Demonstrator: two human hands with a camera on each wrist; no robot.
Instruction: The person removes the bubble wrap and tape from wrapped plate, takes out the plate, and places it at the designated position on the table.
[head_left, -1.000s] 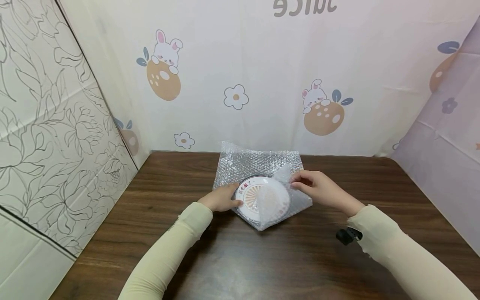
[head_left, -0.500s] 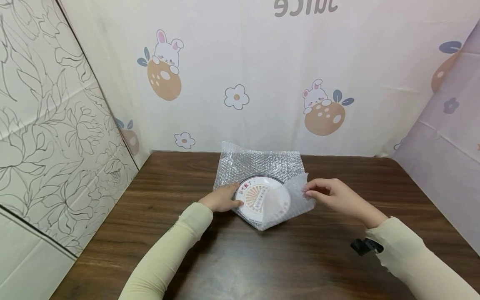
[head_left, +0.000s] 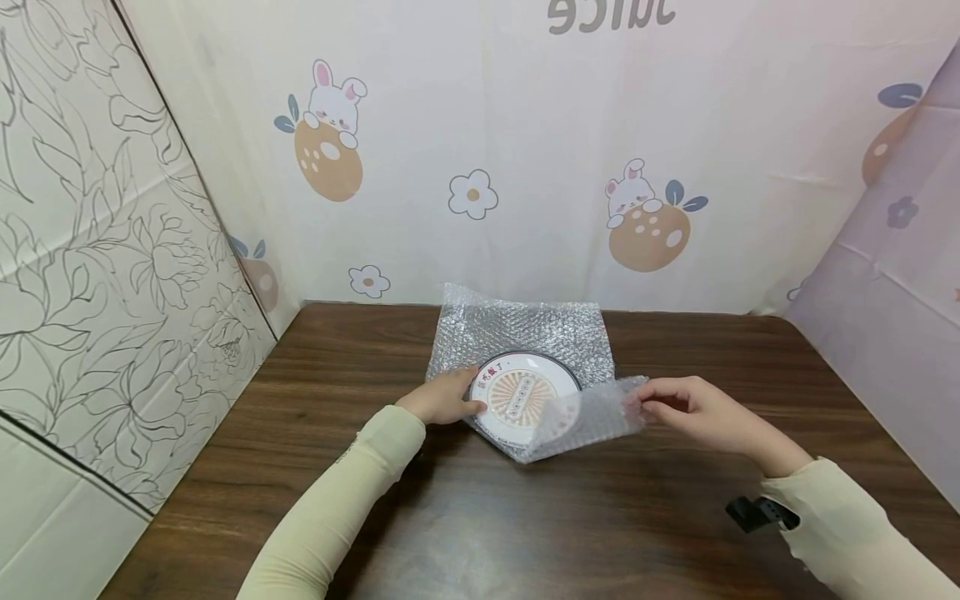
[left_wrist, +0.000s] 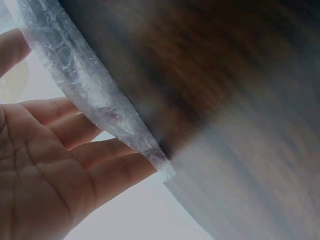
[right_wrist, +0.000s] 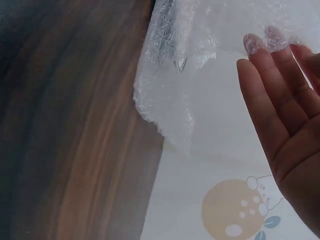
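In the head view a round white plate (head_left: 501, 412) with red lettering and an orange ray pattern lies on a sheet of bubble wrap (head_left: 525, 325). My left hand (head_left: 444, 395) rests against the plate's left edge, thumb toward me. The left wrist view shows that hand (left_wrist: 55, 160) with its fingers nearly straight, fingertips at the edge of the bubble wrap (left_wrist: 95, 85). My right hand (head_left: 693, 408) pinches a lifted corner of the wrap to the right of the plate. The folded flap covers the plate's lower right part. In the right wrist view, the wrap (right_wrist: 175, 100) hides some fingertips.
Beneath everything is a dark brown wooden table (head_left: 480, 533). Behind it hangs a pale curtain (head_left: 540, 233) printed with rabbits and oranges. A flower-line panel (head_left: 112, 250) stands at the left. A black strap (head_left: 750, 514) sits at my right wrist.
My right hand has drawn the bubble wrap corner right and toward me, uncovering more of the plate's middle and upper right. The left hand has stayed at the plate's edge.
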